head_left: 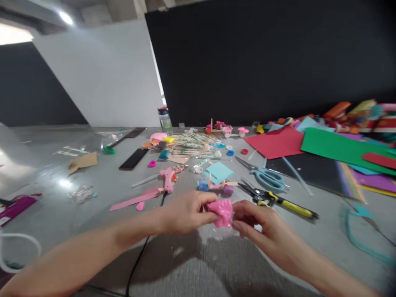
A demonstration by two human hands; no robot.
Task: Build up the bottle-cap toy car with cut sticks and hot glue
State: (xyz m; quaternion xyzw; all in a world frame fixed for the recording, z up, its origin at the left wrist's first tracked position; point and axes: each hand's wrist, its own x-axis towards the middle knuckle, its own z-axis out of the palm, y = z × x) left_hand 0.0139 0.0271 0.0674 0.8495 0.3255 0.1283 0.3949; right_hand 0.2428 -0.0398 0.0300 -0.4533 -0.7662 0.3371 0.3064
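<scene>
My left hand (187, 212) pinches a packet of pink modelling clay (223, 213) between thumb and fingers, low over the table's front. The clay looks glossy and wrinkled, with clear plastic showing around its lower edge. At its right side, my right hand (267, 229) has thumb and fingertips closed on the packet's edge. Just beyond the hands lies a small craft-stick cart (219, 186) with blue and purple ends. A light-blue paper square (219, 172) is behind it. To the left rests a pink hot glue gun (168, 179) with its black cord running toward me.
Blue-handled scissors (269, 177), pliers (258, 194) and a yellow-black cutter (293, 206) lie right of the hands. Coloured sheets (340, 148) spread at far right. A phone (134, 159), craft sticks (192, 144) and a water bottle (165, 121) are farther back.
</scene>
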